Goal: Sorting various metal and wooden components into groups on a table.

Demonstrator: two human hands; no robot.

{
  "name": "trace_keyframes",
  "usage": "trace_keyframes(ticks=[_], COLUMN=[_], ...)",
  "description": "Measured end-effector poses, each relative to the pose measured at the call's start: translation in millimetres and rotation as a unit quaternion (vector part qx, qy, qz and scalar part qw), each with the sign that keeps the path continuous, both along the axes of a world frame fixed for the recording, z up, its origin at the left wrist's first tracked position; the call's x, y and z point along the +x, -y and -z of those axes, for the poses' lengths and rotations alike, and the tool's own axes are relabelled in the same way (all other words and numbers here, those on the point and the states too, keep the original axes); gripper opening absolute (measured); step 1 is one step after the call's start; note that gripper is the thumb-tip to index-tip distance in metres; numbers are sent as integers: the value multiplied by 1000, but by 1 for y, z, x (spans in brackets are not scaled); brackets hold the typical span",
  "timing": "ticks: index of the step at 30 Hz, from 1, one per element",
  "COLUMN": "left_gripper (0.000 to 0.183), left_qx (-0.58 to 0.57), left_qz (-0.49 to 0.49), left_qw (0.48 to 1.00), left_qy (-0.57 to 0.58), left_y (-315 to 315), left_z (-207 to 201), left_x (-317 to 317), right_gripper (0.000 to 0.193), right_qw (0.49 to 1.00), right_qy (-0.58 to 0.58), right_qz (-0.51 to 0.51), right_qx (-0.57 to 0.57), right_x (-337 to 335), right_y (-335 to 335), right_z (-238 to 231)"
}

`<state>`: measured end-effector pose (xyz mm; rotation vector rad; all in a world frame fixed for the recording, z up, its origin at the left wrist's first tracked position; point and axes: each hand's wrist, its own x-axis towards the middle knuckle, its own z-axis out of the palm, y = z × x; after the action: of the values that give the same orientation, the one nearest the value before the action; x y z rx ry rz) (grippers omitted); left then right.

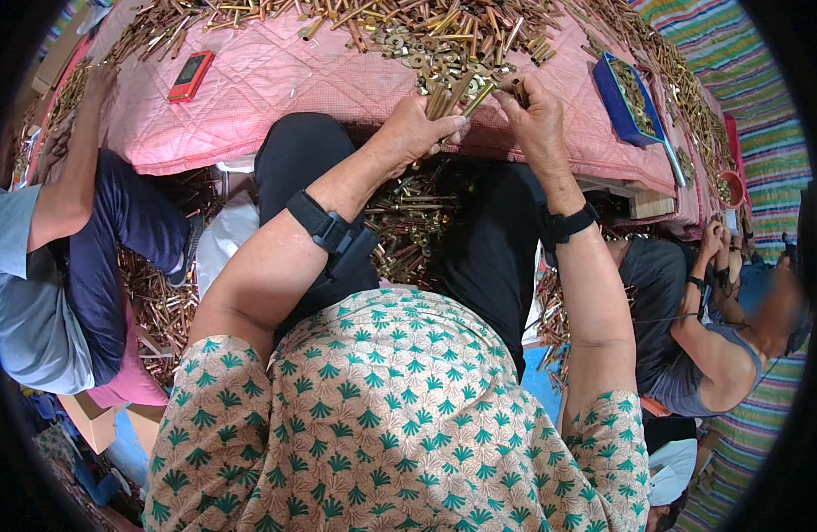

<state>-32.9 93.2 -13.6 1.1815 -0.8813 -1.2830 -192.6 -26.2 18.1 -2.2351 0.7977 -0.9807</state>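
Observation:
My left hand [415, 131] is closed round several brass-coloured metal tubes [447, 100], which fan out past the fingers toward the table. One greenish-gold tube [477, 100] slants from this bunch toward the other hand. Just to the right, my right hand [537, 113] is pinched, thumb against fingers, at a small dark piece whose kind I cannot make out. Both hands are at the near edge of a table padded with a pink quilted cloth [355, 93]. Right beyond them lies a heap of loose washers [417, 51] and more metal tubes [457, 22].
A red handheld device [192, 76] lies on the cloth at left. At right stands a blue tray [623, 106] of small metal parts. Tubes [413, 222] are piled below, between my knees. Co-workers sit at the left [36, 293] and right [701, 355].

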Motion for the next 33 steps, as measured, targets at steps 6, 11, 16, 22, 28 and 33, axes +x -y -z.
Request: trace_keyframes(ticks=[6, 11, 16, 22, 28, 33], left_gripper=[21, 19, 18, 19, 10, 15], left_qx=[18, 2, 7, 8, -31, -135], left_qz=[25, -14, -11, 7, 19, -12], left_qw=[999, 999, 1000, 999, 996, 976], left_qy=[-29, -35, -6, 45, 81, 171], left_y=[3, 2, 3, 4, 8, 14], left_z=[1, 3, 3, 7, 14, 27], left_x=[1, 3, 2, 2, 0, 1], right_gripper=[13, 14, 20, 21, 17, 16], right_qw=[1000, 996, 991, 915, 904, 897], right_qy=[-12, -56, -9, 190, 201, 191], right_qz=[6, -70, -65, -2, -21, -24], right_qx=[20, 9, 115, 355, 375, 397], right_x=[1, 5, -21, -32, -27, -28], right_y=[-9, -22, 26, 29, 19, 23], right_z=[-3, -8, -13, -24, -22, -18])
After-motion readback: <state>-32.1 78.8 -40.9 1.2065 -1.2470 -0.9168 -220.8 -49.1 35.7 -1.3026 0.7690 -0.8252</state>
